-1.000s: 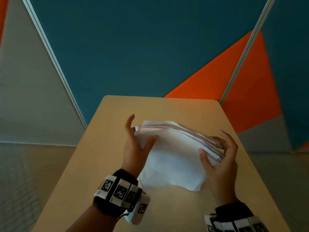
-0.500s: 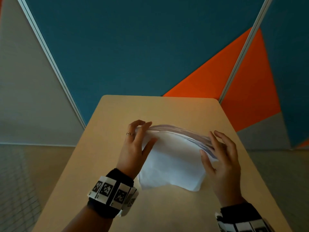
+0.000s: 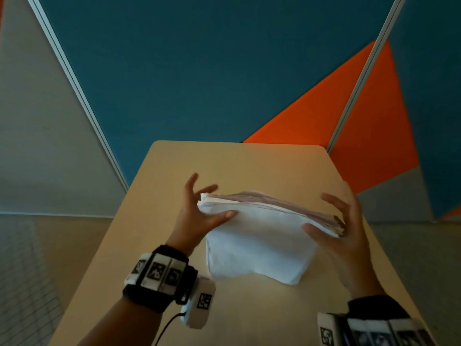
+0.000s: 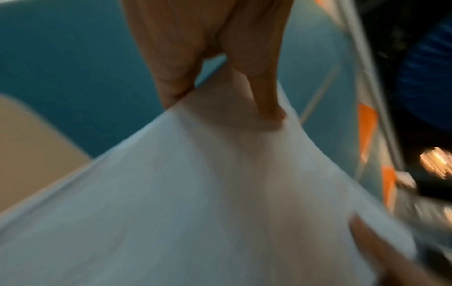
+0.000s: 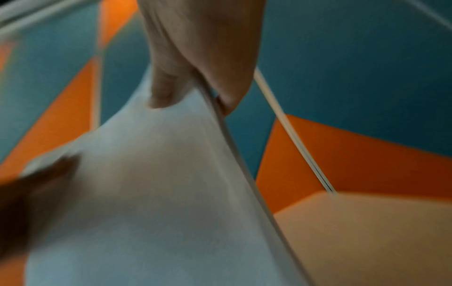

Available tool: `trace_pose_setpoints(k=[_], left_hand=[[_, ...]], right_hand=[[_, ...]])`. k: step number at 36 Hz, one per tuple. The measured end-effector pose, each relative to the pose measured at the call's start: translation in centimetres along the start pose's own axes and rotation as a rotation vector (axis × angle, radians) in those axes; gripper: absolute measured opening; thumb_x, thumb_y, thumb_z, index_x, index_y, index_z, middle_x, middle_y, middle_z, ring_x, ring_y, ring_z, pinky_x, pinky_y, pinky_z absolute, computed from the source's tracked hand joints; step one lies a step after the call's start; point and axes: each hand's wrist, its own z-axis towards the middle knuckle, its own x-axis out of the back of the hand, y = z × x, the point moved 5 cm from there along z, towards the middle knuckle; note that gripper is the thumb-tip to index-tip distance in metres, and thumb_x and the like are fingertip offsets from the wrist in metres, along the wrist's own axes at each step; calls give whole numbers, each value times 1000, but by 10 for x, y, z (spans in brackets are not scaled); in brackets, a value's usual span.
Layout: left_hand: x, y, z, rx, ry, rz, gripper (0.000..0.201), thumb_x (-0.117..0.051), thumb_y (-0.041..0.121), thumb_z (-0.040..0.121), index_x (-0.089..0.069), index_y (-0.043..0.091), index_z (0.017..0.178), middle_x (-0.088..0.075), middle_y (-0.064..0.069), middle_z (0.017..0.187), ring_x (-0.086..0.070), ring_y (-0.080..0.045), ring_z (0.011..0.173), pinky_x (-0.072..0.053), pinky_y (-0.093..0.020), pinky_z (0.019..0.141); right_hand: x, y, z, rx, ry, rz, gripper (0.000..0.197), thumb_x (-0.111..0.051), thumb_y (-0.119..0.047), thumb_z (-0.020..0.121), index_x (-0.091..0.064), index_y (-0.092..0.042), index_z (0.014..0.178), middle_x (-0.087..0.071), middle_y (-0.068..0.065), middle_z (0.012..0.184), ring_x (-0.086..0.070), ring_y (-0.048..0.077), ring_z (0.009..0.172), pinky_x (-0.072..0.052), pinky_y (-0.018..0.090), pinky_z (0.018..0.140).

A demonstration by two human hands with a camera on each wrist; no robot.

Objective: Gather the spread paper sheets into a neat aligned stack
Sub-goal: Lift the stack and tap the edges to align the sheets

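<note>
Fingers spread, thumbs pressing the near face, left hand [image 3: 197, 216] and right hand [image 3: 341, 231] seemingly clasping paper stack [image 3: 259, 240] ends, stack on edge on table [image 3: 174, 171]

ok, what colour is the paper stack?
White, with pinkish-grey edges on the paper stack; clearest in the head view.

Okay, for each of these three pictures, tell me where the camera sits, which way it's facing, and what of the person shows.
Head: on the person's head, facing forward and down at the table; shows left hand and right hand holding the paper stack upright.
Left wrist: on the left wrist, looking along the fingers; thumb on the paper's face.
Right wrist: on the right wrist, looking along the hand; thumb on the paper.
Shared: all three show the paper stack; both wrist views show blue and orange wall panels.
</note>
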Motion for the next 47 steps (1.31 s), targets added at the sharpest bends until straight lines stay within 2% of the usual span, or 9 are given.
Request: trace_pose_setpoints(k=[5, 9, 16, 23, 29, 32, 36, 42, 47], left_hand=[[-8, -10, 5, 164, -280, -61, 63, -84, 29, 53, -66, 22, 113, -71, -8, 116, -64, -24, 114, -54, -38, 97], [-14, 0, 7, 192, -192, -103, 57, -82, 30, 55, -70, 8, 107, -72, -15, 111, -69, -26, 104, -51, -53, 97], [-11, 50, 14, 39, -48, -162, 63, -81, 32, 53, -67, 10, 110, -72, -10, 110, -69, -24, 101, -58, -42, 84], [-9, 0, 7, 188, -109, 43, 60, -86, 20, 58, -65, 7, 112, -69, -18, 115, -65, -30, 108, -51, -51, 97], [-7, 37, 13, 98, -13, 57, 58, -81, 38, 47, -70, 16, 99, -71, -14, 109, -68, -26, 98, -56, -49, 90], [1, 50, 16, 23, -78, -40, 63, -82, 35, 47, -65, 29, 107, -68, -8, 116, -65, -25, 107, -55, -49, 91], [5, 18, 12, 118, -185, 111, 84, -81, 38, 44, -49, 36, 122, -55, 1, 127, -54, -19, 118, -47, -41, 101], [-3, 0, 2, 205, -116, 112, 52, -77, 46, 45, -66, 25, 91, -71, -15, 110, -67, -29, 103, -53, -52, 94], [-1, 38, 9, 68, -72, -36, 40, -81, 27, 63, -67, 24, 100, -71, -3, 103, -67, -25, 102, -57, -40, 85]], right_hand=[[-6, 25, 5, -245, -315, 168, 73, -87, -38, 52, -61, -21, 119, -70, 0, 117, -65, 13, 108, -57, 26, 87], [-16, 11, 10, -195, -246, 101, 50, -77, -29, 67, -68, -15, 113, -72, 5, 112, -67, 20, 105, -53, 46, 94], [-9, -31, 20, -13, -70, 156, 34, -74, -25, 66, -71, -30, 100, -76, -13, 97, -70, 7, 95, -58, 26, 81], [-23, 12, 10, -244, -200, 85, 47, -72, -6, 73, -61, -27, 114, -70, -11, 110, -65, 13, 107, -54, 36, 92], [-16, -18, 20, -84, -67, 54, 24, -70, -15, 77, -69, -36, 89, -75, -16, 79, -71, 11, 91, -58, 25, 76], [-9, -34, 22, -8, -125, 98, 28, -75, -38, 64, -70, -46, 91, -73, -25, 94, -67, -2, 94, -57, 21, 80], [-9, -5, 17, -185, -262, 81, 65, -81, -22, 64, -55, -35, 122, -62, -9, 126, -59, 10, 116, -52, 37, 94], [-25, 11, 5, -281, -168, 22, 27, -69, -5, 78, -66, -27, 94, -73, -6, 91, -67, 27, 101, -58, 33, 82], [-16, -29, 13, -90, -62, 71, 29, -71, -15, 76, -64, -38, 93, -74, -24, 82, -69, -3, 85, -58, 34, 83]])
